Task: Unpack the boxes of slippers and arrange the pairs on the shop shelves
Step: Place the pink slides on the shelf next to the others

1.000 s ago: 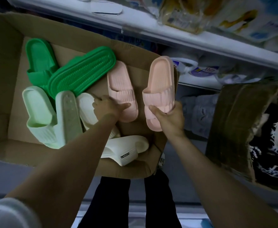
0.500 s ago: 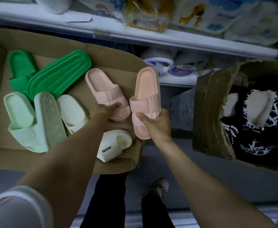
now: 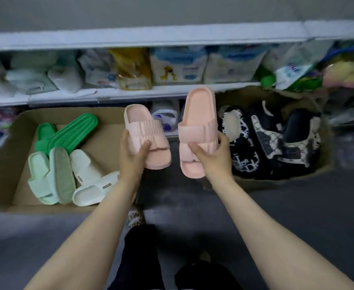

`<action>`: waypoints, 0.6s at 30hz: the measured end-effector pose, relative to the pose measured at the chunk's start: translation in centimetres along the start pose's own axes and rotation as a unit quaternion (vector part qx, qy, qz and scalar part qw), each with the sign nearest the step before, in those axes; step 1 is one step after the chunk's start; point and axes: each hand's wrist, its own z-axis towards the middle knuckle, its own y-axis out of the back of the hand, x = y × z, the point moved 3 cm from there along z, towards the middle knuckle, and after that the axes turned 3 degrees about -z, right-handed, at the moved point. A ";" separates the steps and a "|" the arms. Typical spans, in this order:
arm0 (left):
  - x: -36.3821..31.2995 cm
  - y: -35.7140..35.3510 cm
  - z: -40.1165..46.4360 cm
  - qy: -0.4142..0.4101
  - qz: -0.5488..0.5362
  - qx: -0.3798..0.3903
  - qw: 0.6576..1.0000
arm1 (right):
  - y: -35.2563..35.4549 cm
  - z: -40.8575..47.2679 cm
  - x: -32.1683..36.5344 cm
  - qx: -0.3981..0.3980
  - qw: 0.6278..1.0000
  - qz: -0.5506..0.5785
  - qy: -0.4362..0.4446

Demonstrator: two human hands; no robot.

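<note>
My left hand (image 3: 132,158) grips one pink slipper (image 3: 144,132) by its strap, lifted above the right edge of the open cardboard box (image 3: 2,164). My right hand (image 3: 210,158) grips the other pink slipper (image 3: 199,122) the same way, held higher and to the right. Both pink slippers are sole down, toes toward me. Inside the box lie two dark green slippers (image 3: 71,132), two pale green slippers (image 3: 46,176) and two white slippers (image 3: 90,178).
A second cardboard box (image 3: 276,178) at the right holds dark patterned slippers (image 3: 276,143). White shop shelves (image 3: 130,95) behind the boxes are packed with bagged goods. The grey floor and my dark trouser legs (image 3: 138,258) are below.
Both hands have lifted the pink slippers up out of the left box and to the right. The view has pulled back and up, showing more shelf.
</note>
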 end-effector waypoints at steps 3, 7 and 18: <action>-6.0 -6.2 -5.3 -0.081 -0.006 0.048 0.996 | 9.0 -0.7 3.6 -0.050 0.995 0.049 0.075; -14.1 -14.8 -11.8 -0.151 -0.010 0.138 0.979 | 20.8 -1.2 7.8 -0.111 0.981 0.089 0.135; -30.0 -37.2 -20.2 -0.269 -0.089 0.308 0.908 | 45.2 4.4 15.3 -0.206 0.933 0.186 0.227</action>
